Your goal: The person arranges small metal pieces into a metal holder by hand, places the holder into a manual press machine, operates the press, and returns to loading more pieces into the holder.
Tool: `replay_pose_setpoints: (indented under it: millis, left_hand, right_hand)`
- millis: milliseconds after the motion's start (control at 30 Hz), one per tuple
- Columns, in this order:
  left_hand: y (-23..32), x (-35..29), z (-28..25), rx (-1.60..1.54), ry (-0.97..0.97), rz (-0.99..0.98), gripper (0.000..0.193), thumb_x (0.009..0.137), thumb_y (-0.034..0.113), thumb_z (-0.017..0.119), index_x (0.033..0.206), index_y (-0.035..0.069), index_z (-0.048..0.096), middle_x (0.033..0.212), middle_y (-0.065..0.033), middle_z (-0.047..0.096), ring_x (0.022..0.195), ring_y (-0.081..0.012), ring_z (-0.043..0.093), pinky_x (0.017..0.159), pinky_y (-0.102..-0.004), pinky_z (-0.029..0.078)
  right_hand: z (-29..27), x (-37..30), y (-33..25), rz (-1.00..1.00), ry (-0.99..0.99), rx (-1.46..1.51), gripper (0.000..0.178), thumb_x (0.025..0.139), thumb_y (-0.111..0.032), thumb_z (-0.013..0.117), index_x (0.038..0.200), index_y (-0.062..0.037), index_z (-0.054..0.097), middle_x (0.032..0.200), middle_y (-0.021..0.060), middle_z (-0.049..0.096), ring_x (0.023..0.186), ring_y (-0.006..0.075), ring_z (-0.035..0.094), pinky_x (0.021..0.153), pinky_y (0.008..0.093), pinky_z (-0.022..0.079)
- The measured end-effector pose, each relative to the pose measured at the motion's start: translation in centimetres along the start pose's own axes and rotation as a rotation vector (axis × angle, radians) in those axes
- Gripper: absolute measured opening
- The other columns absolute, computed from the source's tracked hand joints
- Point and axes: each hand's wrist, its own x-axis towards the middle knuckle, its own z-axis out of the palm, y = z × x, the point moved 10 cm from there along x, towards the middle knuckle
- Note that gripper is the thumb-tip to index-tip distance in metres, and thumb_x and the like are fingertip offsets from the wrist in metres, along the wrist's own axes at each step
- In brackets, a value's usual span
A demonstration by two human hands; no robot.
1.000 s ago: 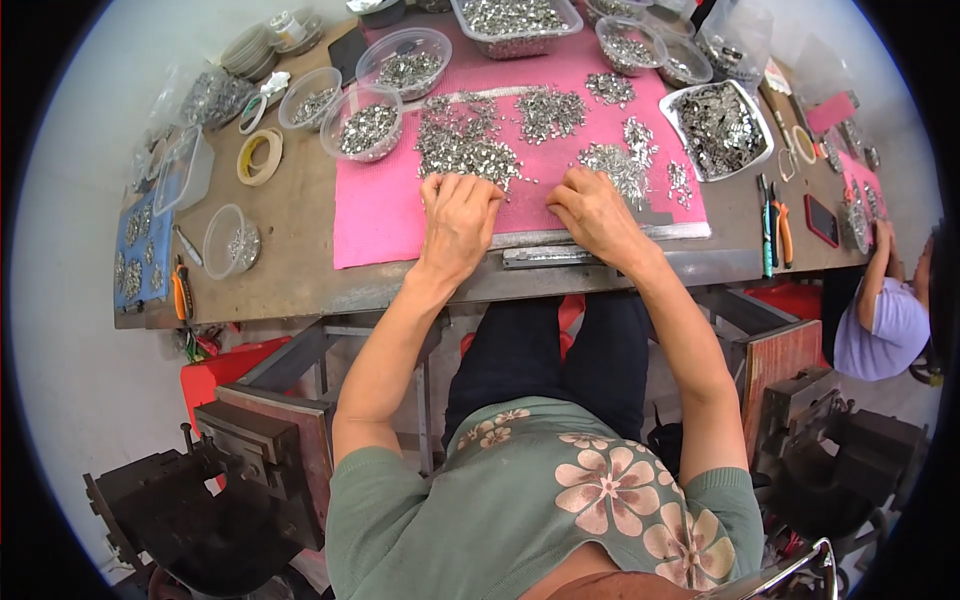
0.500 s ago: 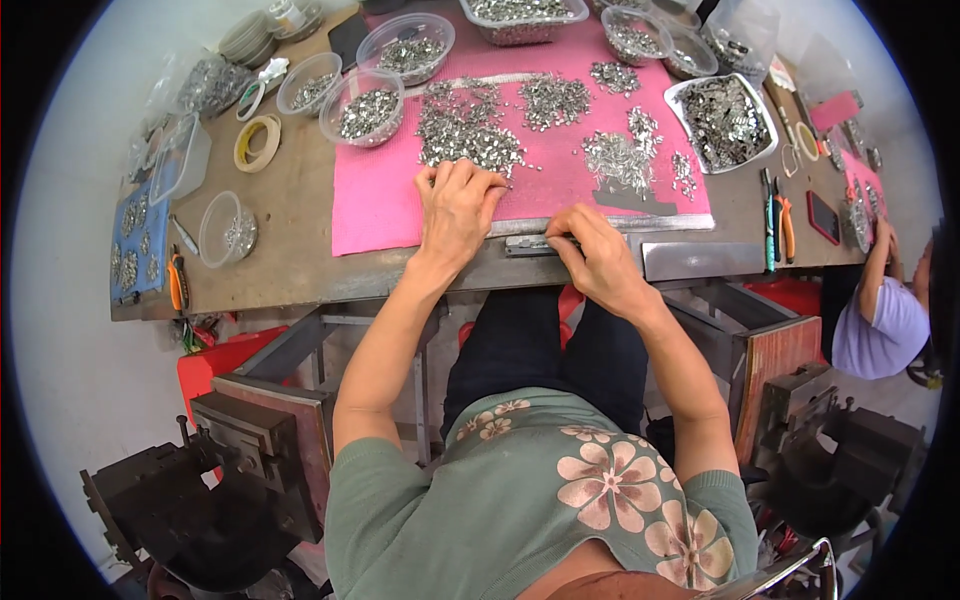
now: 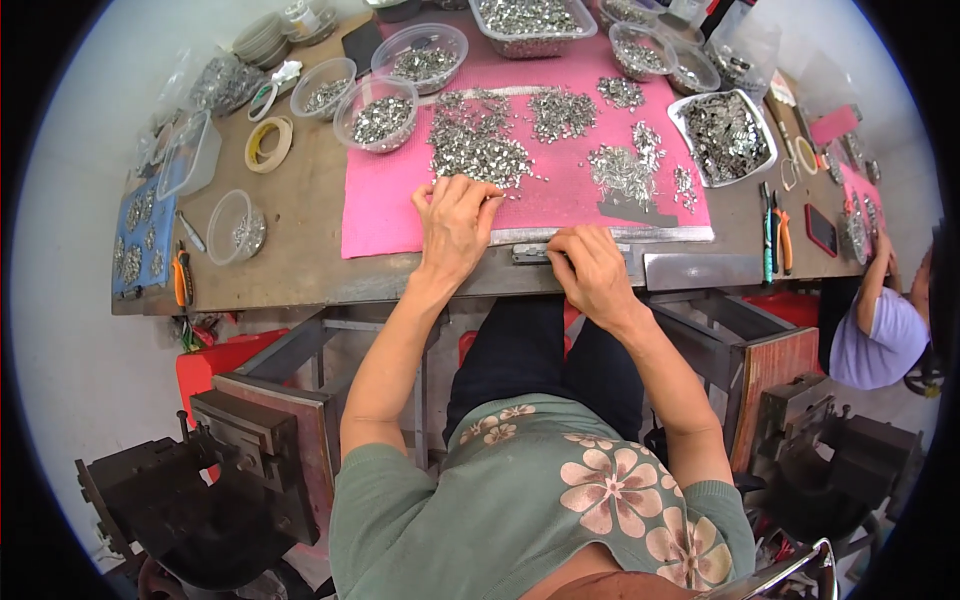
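Observation:
At the front edge of a loose pile of small silvery metal pieces (image 3: 478, 150), my left hand (image 3: 455, 222) is closed, thumb and forefinger tips together. Any piece between them is too small to make out. The pile lies on a pink ribbed mat (image 3: 385, 215). My right hand (image 3: 597, 272) is closed too, its thumb and fingertips pressed down at a narrow metal bar-shaped fixture (image 3: 530, 254) along the table's front edge. Its fingers hide part of the fixture and whatever they grip. Right of that hand lies a flat metal plate (image 3: 700, 271).
Other metal heaps (image 3: 560, 114) share the mat. Behind stand clear plastic bowls (image 3: 376, 112) and a white tray (image 3: 724, 138) of parts. Tape (image 3: 268, 145) lies left; orange-handled pliers (image 3: 784, 242) and a phone (image 3: 822, 230) lie right. A co-worker's hand (image 3: 884, 250) is at far right.
The whole view has shifted slightly, so the table sits a little lower and further right. Both hands keep nearly the same places, the left by the pile and the right at the fixture.

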Motion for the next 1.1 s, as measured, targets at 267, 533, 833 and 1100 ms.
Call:
replay_pose_setpoints:
  millis: [267, 533, 833, 1100]
  left_hand:
    - [1.0, 0.8, 1.8, 0.1, 0.023, 0.028, 0.015, 0.084, 0.025, 0.078, 0.096, 0.015, 0.076, 0.088, 0.0005, 0.062, 0.091, -0.0204, 0.056, 0.093, -0.0432, 0.031]
    - [1.3, 1.0, 2.9, 0.049, -0.037, -0.034, 0.017, 0.085, 0.022, 0.079, 0.1, 0.016, 0.077, 0.089, 0.0002, 0.061, 0.093, -0.0191, 0.056, 0.096, -0.0424, 0.03]
    - [2.0, 1.7, 2.7, 0.0, -0.045, 0.051, 0.007, 0.087, 0.013, 0.073, 0.094, 0.012, 0.072, 0.089, 0.0004, 0.062, 0.092, -0.0197, 0.057, 0.095, -0.0439, 0.031]
    - [2.9, 1.0, 2.6, -0.026, -0.121, 0.125, 0.008, 0.086, 0.015, 0.075, 0.093, 0.013, 0.072, 0.087, -0.0002, 0.06, 0.091, -0.0196, 0.057, 0.094, -0.0447, 0.031]
  right_hand:
    - [-0.8, 0.1, -0.9, -0.104, -0.011, 0.038, 0.015, 0.082, -0.001, 0.073, 0.096, -0.003, 0.068, 0.093, 0.0101, 0.066, 0.086, 0.0282, 0.063, 0.08, 0.0391, 0.047]
    - [-1.5, 1.5, 2.3, -0.014, -0.057, 0.081, 0.009, 0.086, -0.003, 0.071, 0.095, -0.003, 0.069, 0.084, 0.009, 0.063, 0.083, 0.0271, 0.062, 0.078, 0.039, 0.044]
    - [-1.9, 5.8, 5.9, 0.022, -0.039, 0.071, 0.006, 0.09, -0.006, 0.068, 0.093, -0.002, 0.071, 0.081, 0.0099, 0.064, 0.074, 0.0296, 0.061, 0.075, 0.0387, 0.045]
    - [4.3, 13.0, 10.8, 0.016, -0.126, 0.007, 0.014, 0.09, -0.007, 0.062, 0.098, 0.0008, 0.071, 0.093, 0.0195, 0.064, 0.087, 0.0402, 0.064, 0.084, 0.0475, 0.052]
